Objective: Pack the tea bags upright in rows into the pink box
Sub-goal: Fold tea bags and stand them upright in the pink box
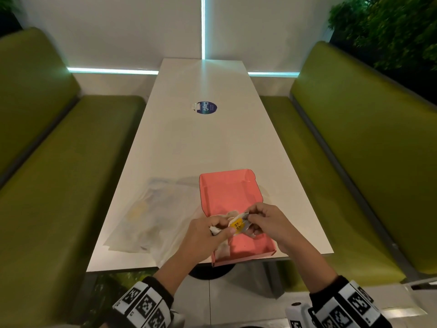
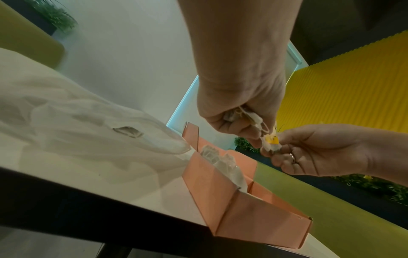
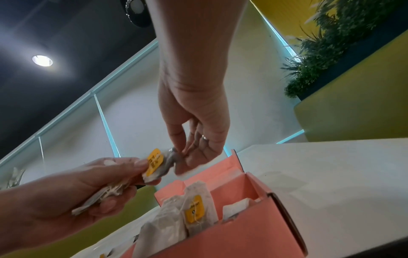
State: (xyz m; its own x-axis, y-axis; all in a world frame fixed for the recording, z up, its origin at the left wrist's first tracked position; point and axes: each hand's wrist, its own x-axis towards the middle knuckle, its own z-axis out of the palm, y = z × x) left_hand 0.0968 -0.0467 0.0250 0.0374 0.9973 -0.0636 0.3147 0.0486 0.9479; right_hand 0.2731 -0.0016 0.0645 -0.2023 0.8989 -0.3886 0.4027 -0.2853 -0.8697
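The pink box point(image 1: 233, 197) lies open on the white table point(image 1: 196, 143), its near end at the front edge. Several tea bags point(image 3: 196, 207) stand at its near end, one showing a yellow tag. Above the box my left hand point(image 1: 223, 229) grips a small bunch of tea bags point(image 3: 103, 193). One tea bag with a yellow tag point(image 1: 238, 225) sticks out of the bunch. My right hand point(image 1: 251, 217) pinches its far end between thumb and fingers. In the right wrist view the same tagged tea bag point(image 3: 155, 164) spans both hands.
A crumpled clear plastic bag point(image 1: 151, 216) lies on the table just left of the box. A round blue sticker point(image 1: 206, 107) sits mid-table. Green benches point(image 1: 47, 185) flank the table on both sides.
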